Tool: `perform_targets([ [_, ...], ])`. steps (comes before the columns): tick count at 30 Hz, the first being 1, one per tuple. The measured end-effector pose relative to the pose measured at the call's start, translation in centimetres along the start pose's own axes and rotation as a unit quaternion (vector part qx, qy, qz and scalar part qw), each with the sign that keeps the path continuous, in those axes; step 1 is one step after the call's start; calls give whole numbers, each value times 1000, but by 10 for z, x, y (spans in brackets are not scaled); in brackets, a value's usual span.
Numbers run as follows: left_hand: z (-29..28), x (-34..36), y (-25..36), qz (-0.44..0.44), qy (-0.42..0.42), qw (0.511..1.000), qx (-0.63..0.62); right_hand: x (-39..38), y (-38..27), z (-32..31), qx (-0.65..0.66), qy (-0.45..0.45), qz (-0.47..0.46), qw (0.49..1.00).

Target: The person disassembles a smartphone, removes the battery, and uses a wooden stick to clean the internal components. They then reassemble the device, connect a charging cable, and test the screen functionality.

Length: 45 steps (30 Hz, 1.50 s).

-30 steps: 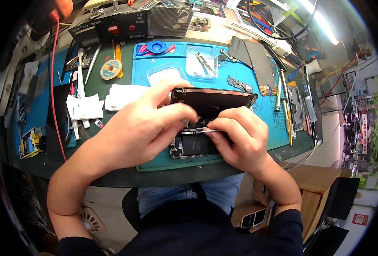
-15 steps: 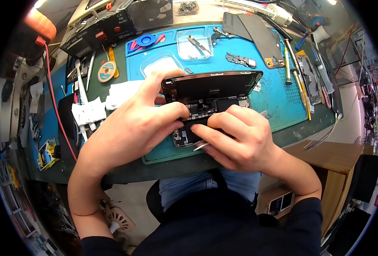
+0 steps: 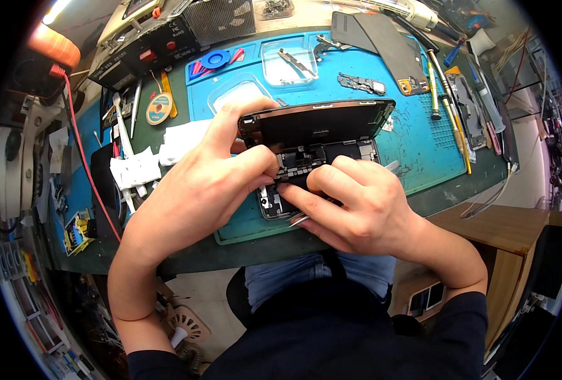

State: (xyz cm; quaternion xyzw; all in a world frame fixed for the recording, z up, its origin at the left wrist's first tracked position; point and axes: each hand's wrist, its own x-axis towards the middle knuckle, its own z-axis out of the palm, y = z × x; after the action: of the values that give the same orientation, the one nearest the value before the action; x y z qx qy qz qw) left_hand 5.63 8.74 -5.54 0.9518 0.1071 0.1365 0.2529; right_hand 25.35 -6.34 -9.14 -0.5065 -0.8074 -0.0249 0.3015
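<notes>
An opened phone (image 3: 306,161) lies on the blue silicone mat (image 3: 430,164), its screen (image 3: 319,123) raised almost upright along the far side. My left hand (image 3: 211,177) grips the phone's left end: one finger reaches up to the screen's left corner, while a bent finger and the thumb are at the inner parts. My right hand (image 3: 357,202) keeps metal tweezers (image 3: 299,221) in its curled fingers, pointing toward me, and one fingertip touches the phone's inside just below the row of small metal connectors.
Around the mat are plastic boxes (image 3: 289,63), a solder wick spool (image 3: 159,109), white cloths (image 3: 135,168), loose phone parts (image 3: 361,83), screwdrivers (image 3: 434,88) and a black device (image 3: 148,50). A red cable (image 3: 84,164) runs down the left side. A wooden cabinet (image 3: 509,228) stands at lower right.
My right hand has shifted the tweezers out of the phone to point toward me, and a fingertip now touches the inner parts. The view has swung so the workbench sits differently.
</notes>
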Motion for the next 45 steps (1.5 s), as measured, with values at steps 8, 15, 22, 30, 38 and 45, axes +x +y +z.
perform_targets([
  [8, 1, -1, 0, -2, -1, 1000, 6, 4, -4, -3, -33, -30, -1, 999],
  [15, 2, -1, 1, 1, 4, 1000, 3, 5, -4, -2, -45, -40, -3, 998],
  [22, 3, -2, 0, -10, 6, 1000, 3, 5, -4, -2, -49, -47, -11, 998],
  [30, -2, -1, 3, -20, 0, 998, -58, 0, 1, 1, -39, -24, -27, 999],
  [38, 8, 6, 3, -85, 142, 966, -200, -18, 5, -18, -82, 49, -30, 995],
  [45, 12, 6, -6, -161, 125, 911, -359, -31, 7, -25, -56, -8, 10, 998],
])
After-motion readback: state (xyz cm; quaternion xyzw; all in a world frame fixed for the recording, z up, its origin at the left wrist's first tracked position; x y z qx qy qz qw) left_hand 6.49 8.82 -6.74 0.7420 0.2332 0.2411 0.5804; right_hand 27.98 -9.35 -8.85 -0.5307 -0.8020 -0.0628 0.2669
